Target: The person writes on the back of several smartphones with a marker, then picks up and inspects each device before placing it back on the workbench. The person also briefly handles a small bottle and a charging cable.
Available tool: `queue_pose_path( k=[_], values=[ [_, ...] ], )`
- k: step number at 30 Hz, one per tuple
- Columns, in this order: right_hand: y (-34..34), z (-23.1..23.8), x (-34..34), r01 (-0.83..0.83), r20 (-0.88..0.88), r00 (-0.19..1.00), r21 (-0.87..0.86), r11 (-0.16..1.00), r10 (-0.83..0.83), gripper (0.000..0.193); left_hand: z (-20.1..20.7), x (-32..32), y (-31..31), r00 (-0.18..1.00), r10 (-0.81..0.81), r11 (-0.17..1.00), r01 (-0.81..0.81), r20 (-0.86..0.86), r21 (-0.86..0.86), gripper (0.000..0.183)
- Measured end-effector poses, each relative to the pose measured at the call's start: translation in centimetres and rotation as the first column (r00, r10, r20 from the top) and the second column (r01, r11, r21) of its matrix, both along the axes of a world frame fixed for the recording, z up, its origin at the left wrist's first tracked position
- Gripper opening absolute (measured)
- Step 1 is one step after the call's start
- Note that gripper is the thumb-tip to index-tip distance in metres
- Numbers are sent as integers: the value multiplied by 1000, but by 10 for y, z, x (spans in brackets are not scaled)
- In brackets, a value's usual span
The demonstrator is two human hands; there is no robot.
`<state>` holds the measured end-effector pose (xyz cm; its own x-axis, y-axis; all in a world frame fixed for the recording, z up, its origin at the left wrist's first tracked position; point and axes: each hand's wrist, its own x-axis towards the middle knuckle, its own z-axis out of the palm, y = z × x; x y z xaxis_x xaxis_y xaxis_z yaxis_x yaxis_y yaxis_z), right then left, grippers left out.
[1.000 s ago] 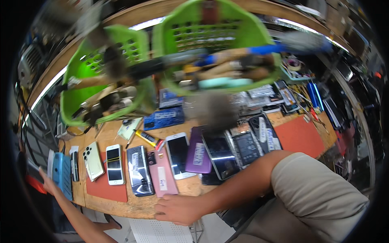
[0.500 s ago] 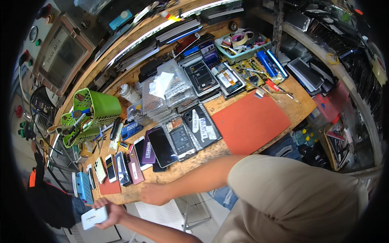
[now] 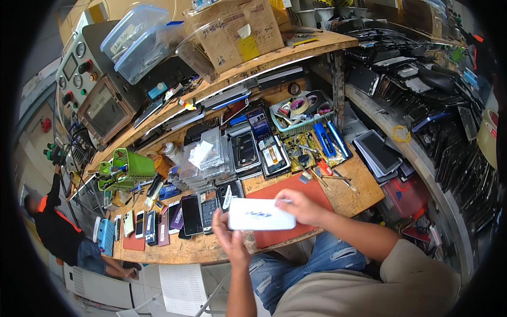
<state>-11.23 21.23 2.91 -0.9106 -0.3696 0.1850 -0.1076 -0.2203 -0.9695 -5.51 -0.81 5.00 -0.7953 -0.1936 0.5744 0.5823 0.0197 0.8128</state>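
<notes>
white plastic-looking slab [image 3: 253, 215], phone-shaped and marked with dark writing on its upward face, sits between the two hands, seen over part of the red-orange mat [image 3: 274, 237] on the wooden bench [image 3: 364, 187]. the right hand [image 3: 303, 207] pinches its upper right corner, thumb on the face. the left hand [image 3: 231, 240] is at its left end, fingers and thumb spread apart; whether it grips, i cannot tell. a dark-screened phone [image 3: 191, 215] lies near, left of the left hand.

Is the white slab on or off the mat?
Off it: the white slab is held up between the left hand and right hand.
</notes>
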Motion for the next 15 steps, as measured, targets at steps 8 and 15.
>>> queue_pose_path(
  k=[8, 15],
  values=[
    [39, -13, -1, 233, -247, 961, 479, 846, -125, 22, 189, -84, -6, 736, 301, 673, -614, -606, -412, 7],
    [24, -19, 16, 613, -707, 699, 513, 601, -110, 23, 273, -139, 37, 554, 128, 397, -789, -823, -469, 13]
  ],
)
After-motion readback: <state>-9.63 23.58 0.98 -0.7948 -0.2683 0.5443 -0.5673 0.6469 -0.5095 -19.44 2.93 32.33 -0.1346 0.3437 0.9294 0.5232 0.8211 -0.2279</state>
